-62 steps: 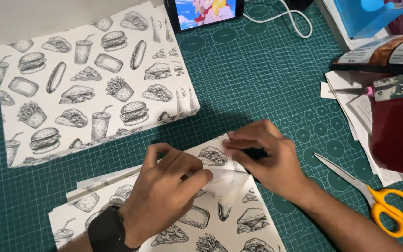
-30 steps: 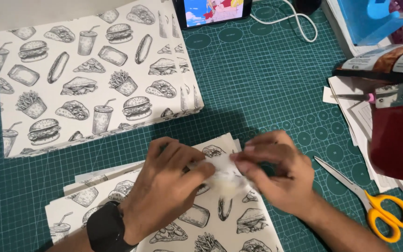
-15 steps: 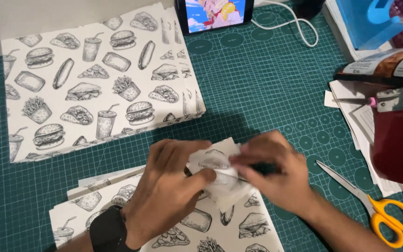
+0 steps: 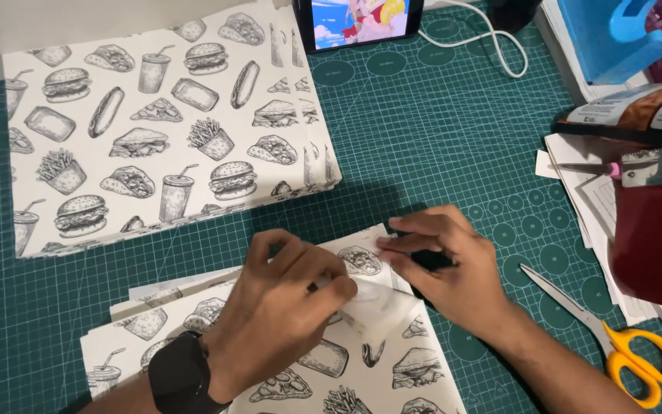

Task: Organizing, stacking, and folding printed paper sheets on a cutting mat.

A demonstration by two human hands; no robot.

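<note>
Wrapped box (image 4: 155,130) at rear-L of desk (image 4: 438,153); scissors (image 4: 622,345) and red tape dispenser (image 4: 653,230) R. Left hand (image 4: 285,307) & right hand (image 4: 446,264) both pinched shut on clear tape strip (image 4: 373,303), over printed paper stack (image 4: 331,368) front-centre

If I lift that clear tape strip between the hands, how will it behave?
The clear tape strip looks thin and floppy, sagging between left hand and right hand. It is probably very light and may cling to the printed paper beneath.
</note>
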